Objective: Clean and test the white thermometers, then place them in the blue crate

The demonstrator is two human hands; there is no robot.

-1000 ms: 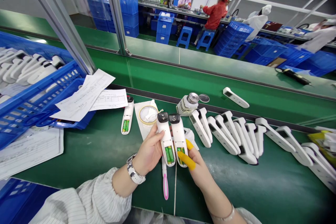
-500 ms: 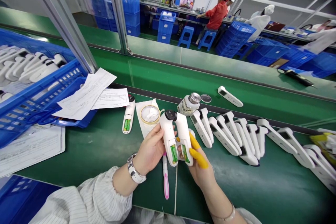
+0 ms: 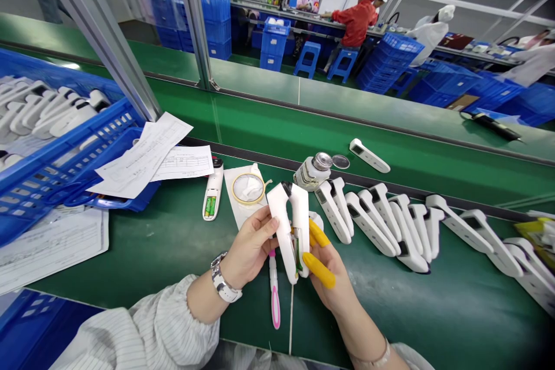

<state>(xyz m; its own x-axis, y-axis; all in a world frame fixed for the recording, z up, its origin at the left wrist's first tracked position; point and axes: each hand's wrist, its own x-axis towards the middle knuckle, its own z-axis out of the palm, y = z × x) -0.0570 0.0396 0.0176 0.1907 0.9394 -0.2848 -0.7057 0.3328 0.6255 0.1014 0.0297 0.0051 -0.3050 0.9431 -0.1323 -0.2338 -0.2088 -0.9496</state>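
My left hand (image 3: 247,248) is closed around a white infrared thermometer (image 3: 277,201). My right hand (image 3: 333,278), with yellow finger cots on some fingers, grips a second white thermometer (image 3: 300,208). Their dark-tipped heads meet at the top, and the bodies lean side by side. Green shows in the battery opening of the right one; the left one's opening is turned out of sight. Beneath the hands lies a pink-and-white pen-like tool (image 3: 274,295). Another thermometer with green batteries (image 3: 213,191) rests to the left, beside a round yellow-rimmed dish (image 3: 236,192).
Several thermometers (image 3: 373,225) lie in a row at right. A metal-topped bottle (image 3: 310,174) stands behind my hands. One thermometer (image 3: 370,155) is on the green belt (image 3: 260,127). Papers (image 3: 143,156) and a blue basket (image 3: 87,153) of thermometers are at left. People work beyond.
Both held thermometers have turned, so the left one's batteries no longer show and the right one's show less. The thermometer on the belt has shifted left.
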